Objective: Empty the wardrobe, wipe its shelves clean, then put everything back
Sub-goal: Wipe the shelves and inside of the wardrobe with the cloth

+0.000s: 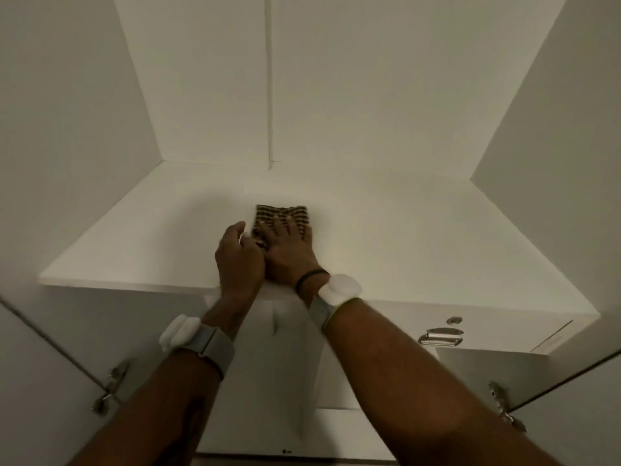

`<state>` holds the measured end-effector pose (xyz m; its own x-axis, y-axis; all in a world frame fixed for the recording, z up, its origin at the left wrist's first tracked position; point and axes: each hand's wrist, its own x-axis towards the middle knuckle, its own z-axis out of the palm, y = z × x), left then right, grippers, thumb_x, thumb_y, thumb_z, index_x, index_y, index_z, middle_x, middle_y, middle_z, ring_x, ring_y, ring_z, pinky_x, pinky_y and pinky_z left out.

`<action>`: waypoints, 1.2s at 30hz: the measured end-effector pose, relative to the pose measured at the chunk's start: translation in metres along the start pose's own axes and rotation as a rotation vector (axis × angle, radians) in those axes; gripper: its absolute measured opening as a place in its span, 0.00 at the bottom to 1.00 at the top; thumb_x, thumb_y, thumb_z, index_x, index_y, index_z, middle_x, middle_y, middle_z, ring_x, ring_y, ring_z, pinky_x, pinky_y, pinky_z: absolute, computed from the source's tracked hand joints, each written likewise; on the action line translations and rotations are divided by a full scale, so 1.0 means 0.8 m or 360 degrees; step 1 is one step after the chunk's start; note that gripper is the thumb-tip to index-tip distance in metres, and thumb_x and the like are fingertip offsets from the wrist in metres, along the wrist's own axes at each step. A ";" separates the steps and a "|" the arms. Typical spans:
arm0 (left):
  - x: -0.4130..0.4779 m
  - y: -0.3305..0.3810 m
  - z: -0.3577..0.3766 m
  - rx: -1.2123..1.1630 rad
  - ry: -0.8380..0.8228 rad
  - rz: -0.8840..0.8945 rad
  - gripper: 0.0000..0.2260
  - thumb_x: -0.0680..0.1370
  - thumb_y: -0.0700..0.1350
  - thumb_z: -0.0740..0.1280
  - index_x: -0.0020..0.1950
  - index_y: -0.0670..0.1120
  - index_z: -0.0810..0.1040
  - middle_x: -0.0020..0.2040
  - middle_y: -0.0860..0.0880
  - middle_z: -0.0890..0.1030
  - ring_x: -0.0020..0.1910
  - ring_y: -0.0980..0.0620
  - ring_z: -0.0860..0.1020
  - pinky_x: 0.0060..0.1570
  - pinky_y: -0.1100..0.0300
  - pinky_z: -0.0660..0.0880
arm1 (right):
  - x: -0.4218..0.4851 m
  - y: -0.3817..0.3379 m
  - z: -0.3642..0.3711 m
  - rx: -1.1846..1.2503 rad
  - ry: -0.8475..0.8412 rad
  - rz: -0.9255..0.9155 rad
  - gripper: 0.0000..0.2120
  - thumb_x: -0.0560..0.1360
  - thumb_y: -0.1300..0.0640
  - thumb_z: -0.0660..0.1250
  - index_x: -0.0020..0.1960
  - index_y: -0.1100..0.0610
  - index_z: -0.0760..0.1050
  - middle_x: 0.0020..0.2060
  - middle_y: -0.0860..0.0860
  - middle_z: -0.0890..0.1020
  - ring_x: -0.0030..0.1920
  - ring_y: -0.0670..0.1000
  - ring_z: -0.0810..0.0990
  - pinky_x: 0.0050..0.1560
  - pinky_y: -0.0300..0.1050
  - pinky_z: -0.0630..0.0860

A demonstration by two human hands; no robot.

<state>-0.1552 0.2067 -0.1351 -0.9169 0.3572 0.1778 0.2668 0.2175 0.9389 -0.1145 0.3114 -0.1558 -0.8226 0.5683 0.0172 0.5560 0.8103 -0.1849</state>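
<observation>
Head view: right fingers (286,227) flat on woven checked cloth (268,213), smooth white shelf (403,247); left fingers (236,232) curled beside, grip unclear.

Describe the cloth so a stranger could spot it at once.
Look at the wide white shelf. Near its middle a cloth lies under the right hand. It is the only dark, brown-patterned thing on that white board.

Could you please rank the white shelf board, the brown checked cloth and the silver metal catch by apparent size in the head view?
1. white shelf board, clearly largest
2. brown checked cloth, partly hidden under the right hand
3. silver metal catch, smallest, though nearer the camera
</observation>
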 end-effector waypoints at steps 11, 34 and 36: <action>-0.001 -0.035 0.019 0.1255 -0.0554 0.0624 0.21 0.81 0.45 0.56 0.75 0.45 0.69 0.77 0.42 0.67 0.76 0.40 0.64 0.76 0.44 0.57 | -0.111 0.232 -0.056 0.0011 0.0192 0.0411 0.26 0.83 0.43 0.51 0.80 0.45 0.57 0.81 0.48 0.56 0.81 0.55 0.51 0.78 0.62 0.45; 0.005 0.003 -0.033 -0.0200 -0.0583 -0.0102 0.17 0.86 0.43 0.54 0.71 0.45 0.75 0.65 0.51 0.78 0.66 0.52 0.74 0.66 0.59 0.69 | -0.113 -0.042 0.011 0.0141 0.0344 0.0046 0.30 0.79 0.41 0.52 0.79 0.50 0.58 0.79 0.56 0.60 0.79 0.63 0.53 0.76 0.69 0.41; 0.013 -0.004 -0.038 -0.0340 -0.0539 -0.0192 0.17 0.86 0.44 0.54 0.71 0.46 0.75 0.65 0.51 0.78 0.67 0.50 0.74 0.69 0.55 0.71 | -0.114 -0.069 0.021 0.0119 0.0377 -0.0016 0.29 0.80 0.43 0.54 0.79 0.50 0.58 0.78 0.56 0.62 0.79 0.62 0.54 0.76 0.69 0.43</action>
<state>-0.1743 0.1821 -0.1271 -0.7788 0.6272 -0.0107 0.0635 0.0957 0.9934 -0.0722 0.2121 -0.1634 -0.7722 0.5850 0.2479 0.5302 0.8084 -0.2558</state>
